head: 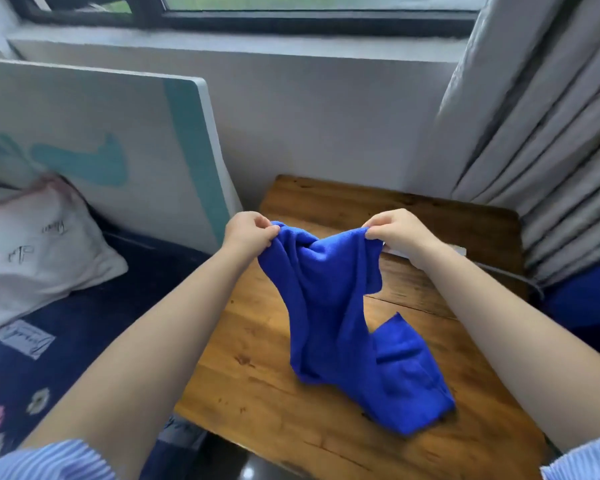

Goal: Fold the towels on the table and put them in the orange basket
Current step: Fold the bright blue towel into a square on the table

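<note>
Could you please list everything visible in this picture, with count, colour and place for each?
Blue microfibre towel: one, bright blue, upper edge lifted, lower end heaped on the table.
Brown wooden table: one, centre.
White pillow with dark script: one, left.
White board with teal shapes: one, leaning at left.
Grey pleated curtain: one, right.
Dark-framed window: one, top.
Orange basket: none in view.
Left hand: grip pinching the towel's left corner.
Right hand: grip pinching the right corner.

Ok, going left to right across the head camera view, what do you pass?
White pillow → white and teal board → left hand → blue towel → right hand → grey curtain.
</note>
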Motion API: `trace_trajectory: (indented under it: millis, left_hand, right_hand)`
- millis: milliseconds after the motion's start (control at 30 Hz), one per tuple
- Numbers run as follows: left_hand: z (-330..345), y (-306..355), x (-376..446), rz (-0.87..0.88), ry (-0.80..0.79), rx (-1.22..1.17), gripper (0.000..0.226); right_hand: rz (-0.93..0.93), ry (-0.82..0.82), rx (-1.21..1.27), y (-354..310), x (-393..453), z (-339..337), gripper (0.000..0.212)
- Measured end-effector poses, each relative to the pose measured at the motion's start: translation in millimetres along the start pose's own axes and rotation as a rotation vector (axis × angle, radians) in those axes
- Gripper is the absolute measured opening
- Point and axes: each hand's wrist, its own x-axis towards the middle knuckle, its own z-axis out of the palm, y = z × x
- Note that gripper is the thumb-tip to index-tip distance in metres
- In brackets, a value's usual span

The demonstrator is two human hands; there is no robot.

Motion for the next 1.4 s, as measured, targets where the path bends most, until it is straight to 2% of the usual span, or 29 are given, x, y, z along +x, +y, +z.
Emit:
trace_trajectory:
  millis: [67,133,200,267,367,433,500,600,800,933,1033,1100,1233,1300,1367,1400]
  left_hand:
    - [16.5,-22.1,13.0,-0.036,0.030,0.026,0.008]
    - [34.5,-49.2,17.0,-0.107,0.004,0.065,0.024]
    - [53.0,-76.7,15.0,-0.193,-0.079,0.120,0.031]
    - [72.7,-101.3,8.7,-0.255,-0.185,0.226,0.028]
    - [101.3,-130.9,-2.9,-0.324,-0.361,0.363,0.032]
    - [117.6,-143.9,-9.5,-0.343,-0.414,0.423,0.042]
    - [132.0,-152.2,-14.3,-0.338,-0.415,0.452,0.044]
    - [146.4,-158.5,-16.1,-0.334,-0.350,0.389,0.029]
    - [152.7,-171.8,-14.3,-0.410,-0.268,0.208,0.021]
    - [124.6,-184.8,-16.1,-0.466,-0.139,-0.110,0.019]
    - [92.7,-199.6,-17.9,-0.574,-0.196,-0.338,0.031]
    - [76.6,-207.8,-24.7,-0.670,-0.340,-0.282,0.031]
    - [60.4,-228.7,-42.9,-0.696,-0.614,0.099,0.028]
    - [60.1,-238.3,-47.9,-0.687,-0.622,0.129,0.026]
    - [64.6,-242.9,-46.5,-0.680,-0.525,0.019,0.026]
    - [67.8,-243.4,-44.1,-0.679,-0.453,-0.054,0.027]
  right_hand:
    - [0.020,0.070,-0.009,22.7,19.9,12.9,0.038]
    - [0.075,0.079,-0.029,49.6,29.5,27.7,0.052]
    - [0.154,0.054,-0.093,79.6,34.4,42.7,0.045]
    - [0.246,0.021,-0.173,109.5,34.7,57.4,0.037]
    - [0.342,-0.025,-0.228,144.0,29.5,80.8,0.037]
    - [0.377,-0.047,-0.254,158.7,25.0,96.8,0.043]
    - [0.371,-0.015,-0.263,166.8,22.3,112.4,0.037]
    - [0.330,0.075,-0.227,170.3,24.4,128.5,0.024]
    - [0.359,0.178,0.078,169.7,27.2,127.4,0.012]
    - [0.373,0.313,0.131,166.4,8.7,99.8,0.033]
    - [0.440,0.314,0.246,167.4,-16.1,81.8,0.034]
    - [0.481,0.232,0.247,168.6,-35.4,79.0,0.028]
    - [0.625,-0.034,0.099,175.3,-63.3,87.8,0.031]
    - [0.651,-0.070,0.135,175.7,-67.6,94.5,0.025]
    - [0.632,0.008,0.122,172.8,-62.3,99.7,0.014]
    - [0.609,0.051,0.102,173.5,-57.0,101.5,0.021]
